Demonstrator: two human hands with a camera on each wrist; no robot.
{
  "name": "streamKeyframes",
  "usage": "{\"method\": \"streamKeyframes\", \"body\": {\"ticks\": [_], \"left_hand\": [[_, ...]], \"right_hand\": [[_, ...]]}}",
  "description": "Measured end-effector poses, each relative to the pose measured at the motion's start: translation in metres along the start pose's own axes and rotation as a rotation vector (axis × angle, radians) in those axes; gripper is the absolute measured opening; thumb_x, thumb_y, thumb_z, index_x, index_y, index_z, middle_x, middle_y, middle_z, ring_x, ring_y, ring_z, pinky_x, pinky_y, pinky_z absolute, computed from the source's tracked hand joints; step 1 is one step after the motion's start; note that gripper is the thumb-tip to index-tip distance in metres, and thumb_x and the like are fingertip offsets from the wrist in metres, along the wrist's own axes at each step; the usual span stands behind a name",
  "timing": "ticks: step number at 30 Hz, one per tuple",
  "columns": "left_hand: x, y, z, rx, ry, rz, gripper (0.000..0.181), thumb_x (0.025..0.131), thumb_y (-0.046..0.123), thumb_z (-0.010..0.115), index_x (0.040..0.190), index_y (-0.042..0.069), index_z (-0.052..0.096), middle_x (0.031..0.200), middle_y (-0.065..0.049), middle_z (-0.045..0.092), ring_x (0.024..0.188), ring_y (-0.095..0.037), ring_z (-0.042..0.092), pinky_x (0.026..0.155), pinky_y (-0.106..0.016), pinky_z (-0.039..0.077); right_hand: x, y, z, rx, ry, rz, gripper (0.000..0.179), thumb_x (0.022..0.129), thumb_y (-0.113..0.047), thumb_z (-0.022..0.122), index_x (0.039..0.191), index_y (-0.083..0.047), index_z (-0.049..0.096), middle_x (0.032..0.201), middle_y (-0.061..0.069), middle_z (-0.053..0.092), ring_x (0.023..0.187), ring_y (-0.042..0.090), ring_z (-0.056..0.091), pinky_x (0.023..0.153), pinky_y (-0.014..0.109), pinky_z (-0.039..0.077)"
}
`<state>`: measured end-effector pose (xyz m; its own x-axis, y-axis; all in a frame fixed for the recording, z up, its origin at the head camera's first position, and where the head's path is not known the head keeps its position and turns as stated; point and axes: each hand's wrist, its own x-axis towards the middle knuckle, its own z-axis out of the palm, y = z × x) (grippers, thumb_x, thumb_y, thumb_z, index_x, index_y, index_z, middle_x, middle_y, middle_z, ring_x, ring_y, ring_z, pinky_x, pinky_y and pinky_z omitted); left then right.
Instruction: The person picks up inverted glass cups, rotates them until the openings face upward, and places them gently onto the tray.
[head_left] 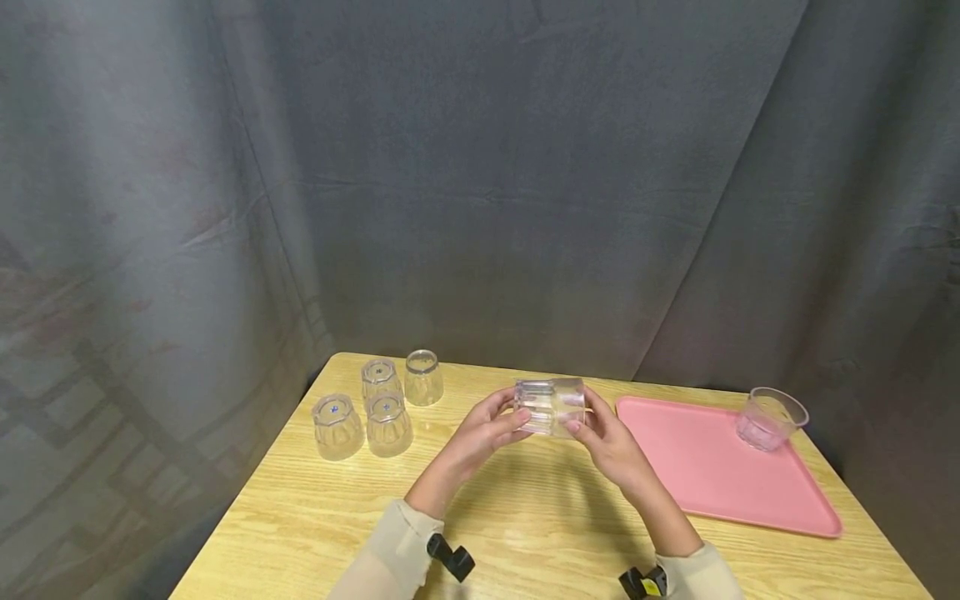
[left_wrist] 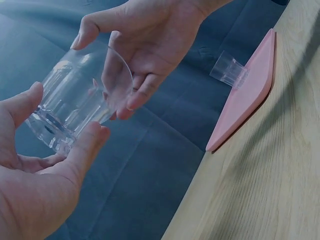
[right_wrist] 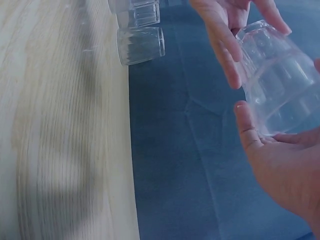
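Note:
A clear drinking glass (head_left: 550, 407) is held on its side above the middle of the table, its faceted base to the left and its smooth rim to the right. My left hand (head_left: 482, 435) grips the base end between thumb and fingers. At the rim end, my right hand (head_left: 617, 448) holds the glass with the thumb in front and the fingers behind. In the left wrist view the glass (left_wrist: 75, 95) tilts, with its wide mouth toward the right hand (left_wrist: 155, 45). The right wrist view shows both hands touching the glass (right_wrist: 280, 80).
Several similar glasses (head_left: 337, 429) stand upside down at the table's left. On the right lies a pink tray (head_left: 720, 467), with one upright glass (head_left: 768, 421) near its far right corner. A grey curtain (head_left: 480, 192) hangs behind the wooden table (head_left: 300, 533).

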<state>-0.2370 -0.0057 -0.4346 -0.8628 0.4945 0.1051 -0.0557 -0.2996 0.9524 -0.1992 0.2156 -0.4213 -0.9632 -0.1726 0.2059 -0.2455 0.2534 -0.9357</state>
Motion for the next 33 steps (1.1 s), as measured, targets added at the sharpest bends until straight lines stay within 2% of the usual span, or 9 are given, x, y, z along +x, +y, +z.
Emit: {"method": "streamKeyframes", "body": {"ticks": [5, 11, 21, 25, 30, 33], "left_hand": [[0.004, -0.002, 0.003, -0.012, -0.012, -0.004, 0.062, 0.097, 0.012, 0.065, 0.149, -0.008, 0.037, 0.137, -0.019, 0.050, 0.112, -0.018, 0.062, 0.102, -0.037, 0.051], [0.009, -0.004, 0.007, 0.004, -0.016, -0.031, 0.062, 0.097, 0.015, 0.067, 0.147, -0.008, 0.040, 0.134, -0.018, 0.055, 0.109, -0.016, 0.064, 0.101, -0.035, 0.052], [0.018, -0.004, 0.017, 0.055, -0.027, -0.037, 0.059, 0.096, 0.018, 0.067, 0.146, -0.005, 0.045, 0.130, -0.016, 0.057, 0.110, -0.019, 0.064, 0.101, -0.035, 0.051], [0.021, -0.007, 0.022, 0.049, -0.025, -0.050, 0.060, 0.097, 0.018, 0.067, 0.146, -0.006, 0.043, 0.131, -0.016, 0.057, 0.111, -0.019, 0.064, 0.101, -0.035, 0.052], [0.023, -0.009, 0.029, 0.049, -0.011, -0.063, 0.059, 0.097, 0.016, 0.067, 0.146, -0.008, 0.043, 0.131, -0.017, 0.057, 0.111, -0.019, 0.063, 0.101, -0.035, 0.052], [0.025, -0.010, 0.033, 0.047, -0.008, -0.067, 0.060, 0.096, 0.014, 0.067, 0.146, -0.008, 0.043, 0.132, -0.017, 0.057, 0.111, -0.019, 0.063, 0.100, -0.035, 0.052]], "right_hand": [[-0.001, -0.004, -0.006, -0.016, 0.016, 0.012, 0.066, 0.103, -0.013, 0.059, 0.156, 0.006, 0.024, 0.138, 0.030, 0.053, 0.124, 0.032, 0.058, 0.093, 0.021, 0.050], [-0.003, -0.009, -0.019, -0.099, 0.025, 0.012, 0.069, 0.102, -0.016, 0.061, 0.157, 0.005, 0.024, 0.140, 0.027, 0.050, 0.112, 0.014, 0.058, 0.087, 0.017, 0.050], [-0.003, -0.017, -0.038, -0.226, 0.023, -0.031, 0.069, 0.102, -0.016, 0.062, 0.155, 0.008, 0.024, 0.139, 0.025, 0.049, 0.118, 0.031, 0.055, 0.085, 0.018, 0.050], [-0.005, -0.018, -0.045, -0.271, 0.022, -0.042, 0.069, 0.102, -0.016, 0.062, 0.155, 0.008, 0.026, 0.139, 0.026, 0.050, 0.118, 0.034, 0.056, 0.084, 0.019, 0.051], [-0.006, -0.018, -0.052, -0.303, 0.022, -0.051, 0.070, 0.101, -0.015, 0.063, 0.155, 0.008, 0.026, 0.137, 0.028, 0.052, 0.115, 0.034, 0.059, 0.083, 0.020, 0.052], [-0.006, -0.018, -0.058, -0.312, 0.029, -0.053, 0.070, 0.100, -0.013, 0.064, 0.155, 0.009, 0.027, 0.132, 0.027, 0.055, 0.110, 0.022, 0.061, 0.083, 0.018, 0.052]]}}
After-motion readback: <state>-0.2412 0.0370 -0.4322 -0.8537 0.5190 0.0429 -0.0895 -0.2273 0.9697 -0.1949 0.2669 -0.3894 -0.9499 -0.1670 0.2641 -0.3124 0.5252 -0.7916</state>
